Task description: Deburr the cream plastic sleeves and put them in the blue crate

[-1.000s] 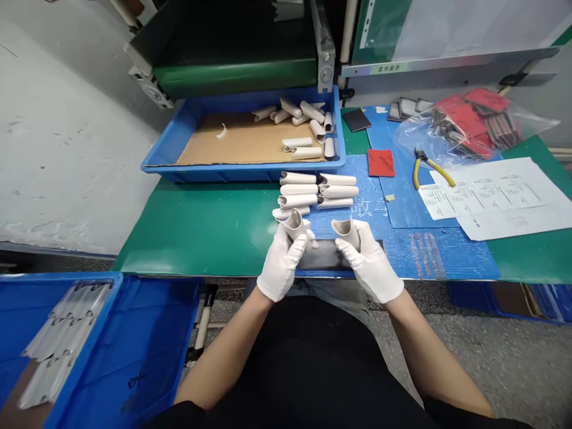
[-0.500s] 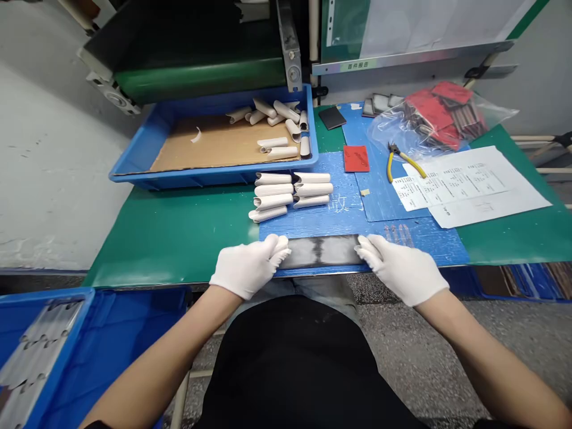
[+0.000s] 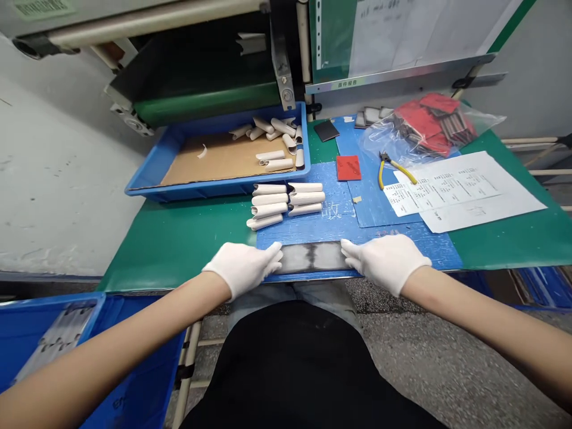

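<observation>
A long grey-and-black abrasive-looking strip (image 3: 328, 255), with two pale worn patches, lies along the table's front edge. At its left end is my left hand (image 3: 245, 266), in a white glove, fingers pressed together and pointing inward. My right hand (image 3: 386, 260), gloved the same way, mirrors it at the right end. Both hands look closed; whatever lies under the fingers is hidden, white against white. Just beyond the strip, several white half-open tube pieces (image 3: 269, 210) lie in two columns on a blue sheet (image 3: 330, 229).
Behind stands a blue tray (image 3: 201, 189) with more tubes, below a green conveyor roller (image 3: 210, 103). To the right are a red square pad (image 3: 348, 168), yellow-handled cutters (image 3: 400, 171), papers (image 3: 465, 190) and a bag of red pads (image 3: 429, 128). A blue bin (image 3: 96, 301) stands lower left.
Both hands have shifted slightly left in the picture, with fingers straighter over the strip's ends. The camera view has tilted up, showing more of the conveyor. The tubes on the table keep their arrangement.
</observation>
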### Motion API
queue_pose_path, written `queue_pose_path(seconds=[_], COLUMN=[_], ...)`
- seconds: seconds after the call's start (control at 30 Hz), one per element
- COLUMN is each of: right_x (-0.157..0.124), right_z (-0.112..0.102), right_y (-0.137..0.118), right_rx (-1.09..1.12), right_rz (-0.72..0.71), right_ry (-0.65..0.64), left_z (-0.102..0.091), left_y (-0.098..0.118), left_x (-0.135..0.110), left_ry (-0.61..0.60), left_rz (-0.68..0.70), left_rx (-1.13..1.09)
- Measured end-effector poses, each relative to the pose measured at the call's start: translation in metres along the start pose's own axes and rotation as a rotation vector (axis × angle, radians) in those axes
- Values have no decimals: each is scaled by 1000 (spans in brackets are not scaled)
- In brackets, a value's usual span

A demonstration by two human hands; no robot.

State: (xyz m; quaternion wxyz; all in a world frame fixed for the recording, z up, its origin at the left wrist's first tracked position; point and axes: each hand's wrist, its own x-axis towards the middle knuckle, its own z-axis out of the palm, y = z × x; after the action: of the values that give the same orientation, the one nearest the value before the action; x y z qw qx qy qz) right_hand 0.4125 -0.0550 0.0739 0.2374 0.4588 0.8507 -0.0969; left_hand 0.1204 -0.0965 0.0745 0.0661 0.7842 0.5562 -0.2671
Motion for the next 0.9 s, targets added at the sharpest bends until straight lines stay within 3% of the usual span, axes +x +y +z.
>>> queue_pose_path(seconds=[0.37, 0.5, 0.6, 0.73, 0.9], right_x=[10, 9, 7, 6, 5], right_z=[-20, -20, -20, -25, -21], right_y=[-14, -10, -7, -14, -15], right_rx=[-66, -88, -99, -124, -114], right_rz=[-219, -239, -265, -280, -298], right_ry=[38, -6, 30, -16, 46], left_z=[-10, -5, -2, -3, -1], left_y=[6, 4, 3, 7, 7], left_x=[12, 11, 8, 11, 13], left_ry=[32, 61, 122, 109, 127], left_rz=[181, 224, 260, 276, 273], left_rx=[69, 44, 33, 75, 29])
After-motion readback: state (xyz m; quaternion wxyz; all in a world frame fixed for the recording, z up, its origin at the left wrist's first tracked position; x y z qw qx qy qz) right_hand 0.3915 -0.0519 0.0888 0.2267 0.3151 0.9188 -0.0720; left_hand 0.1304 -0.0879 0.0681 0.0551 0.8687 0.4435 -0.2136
